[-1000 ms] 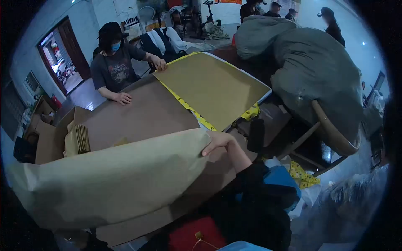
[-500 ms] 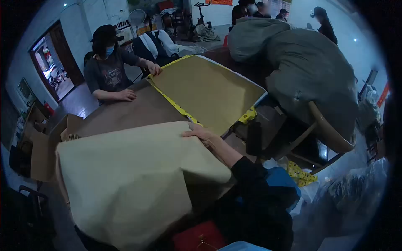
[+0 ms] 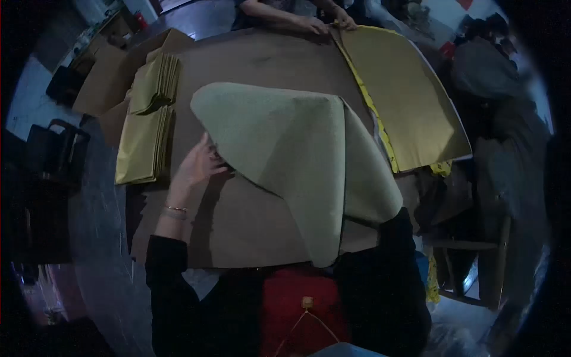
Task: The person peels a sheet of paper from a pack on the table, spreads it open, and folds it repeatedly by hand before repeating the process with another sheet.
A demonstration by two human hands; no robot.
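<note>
A large pale green-beige sheet (image 3: 267, 125) stands partly raised above the brown table, with a fold down its right half. My left hand (image 3: 199, 163) is at the sheet's left lower edge, fingers apart; whether they touch the edge I cannot tell. My right sleeve (image 3: 395, 238) reaches up to the sheet's right corner, and the right hand is hidden behind it. Right of the sheet lies a tan panel (image 3: 410, 95) with yellow printed edging (image 3: 372, 107).
Folded yellow-brown paper stacks (image 3: 143, 146) lie at the table's (image 3: 250, 59) left side, next to an open cardboard box (image 3: 113, 77). Across the table, a co-worker's hands (image 3: 330, 22) are at the panel's far corner. A wooden chair (image 3: 499, 256) stands at the right.
My view has tilted down. The sheet has moved from lying spread low at the left to raised and folded near the middle. My left hand has come into view; the right hand is now hidden.
</note>
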